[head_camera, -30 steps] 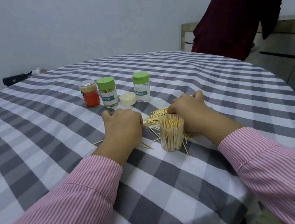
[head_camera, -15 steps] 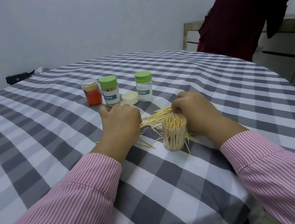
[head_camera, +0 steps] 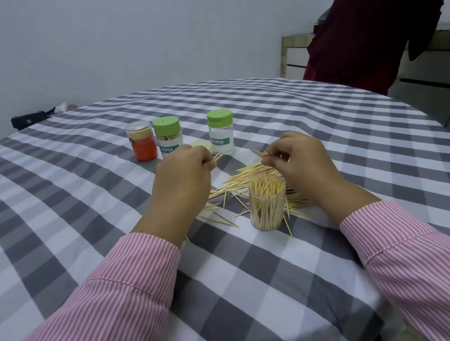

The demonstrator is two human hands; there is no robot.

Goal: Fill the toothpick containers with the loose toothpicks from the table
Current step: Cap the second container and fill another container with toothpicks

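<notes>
Left hand (head_camera: 182, 175), right hand (head_camera: 299, 161) each pinch toothpicks above loose toothpicks (head_camera: 237, 185), behind open container (head_camera: 267, 204).

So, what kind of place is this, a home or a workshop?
Probably a home dining or kitchen area, though that is not certain. A round table under a grey checked tablecloth stands by a plain wall, with tiled counters behind and a second person standing nearby.

Open jar (head_camera: 268, 207) before loose toothpicks (head_camera: 250, 175); three jars (head_camera: 168, 137) behind.
</notes>
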